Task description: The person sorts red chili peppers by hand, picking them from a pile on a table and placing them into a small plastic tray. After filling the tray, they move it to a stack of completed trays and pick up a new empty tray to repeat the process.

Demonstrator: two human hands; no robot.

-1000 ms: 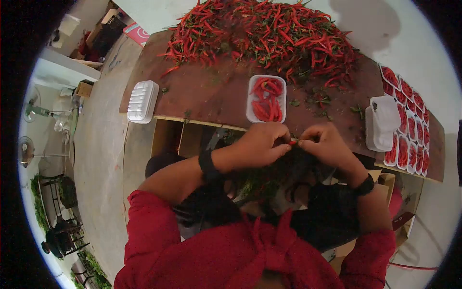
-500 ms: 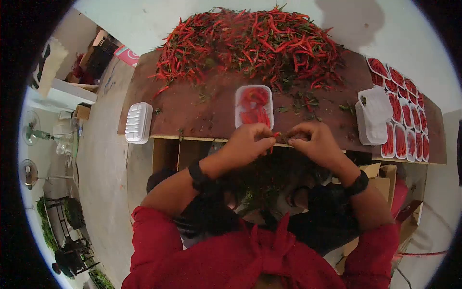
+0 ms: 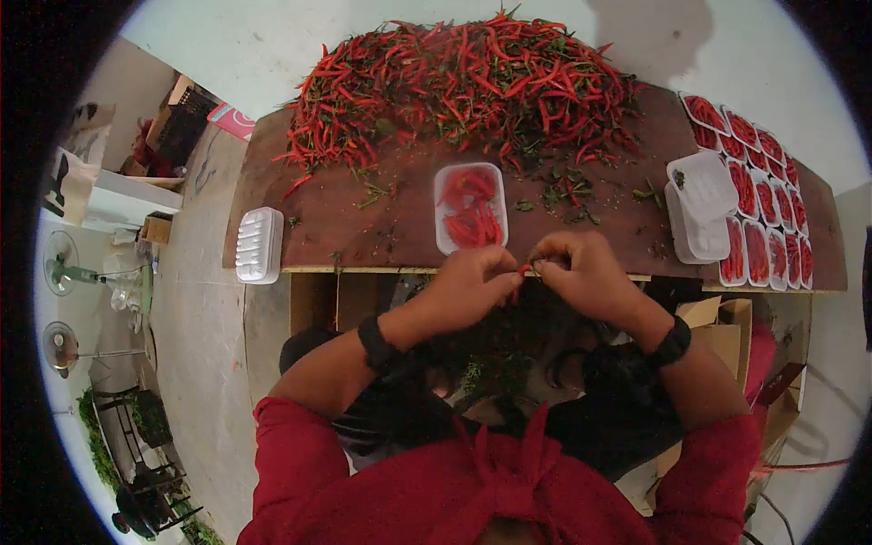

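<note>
Just beyond the table's front edge, my left hand (image 3: 474, 289) pinches a red chili pepper (image 3: 523, 270) between thumb and fingers. My right hand (image 3: 586, 277) is closed at the chili's stem end, its fingertips close to those of the left; the stem is mostly hidden. Directly above my hands stands a white plastic tray (image 3: 442, 227), partly filled with red chilies (image 3: 474, 200). Behind it, a large heap of red chilies with green stems (image 3: 472, 86) covers the back of the table (image 3: 336, 213).
Stacked empty white trays stand at the left (image 3: 260, 245) and right (image 3: 698, 213). Filled chili trays (image 3: 756, 245) line the right end. Loose leaves and stems (image 3: 568, 191) lie mid-table. Below the table are cardboard boxes (image 3: 722, 341) and a dark heap of green trimmings (image 3: 495, 372).
The view has shifted slightly. Both hands stay together at the table edge; the fingertips have turned a little around the chili, and more of its red end shows between them.
</note>
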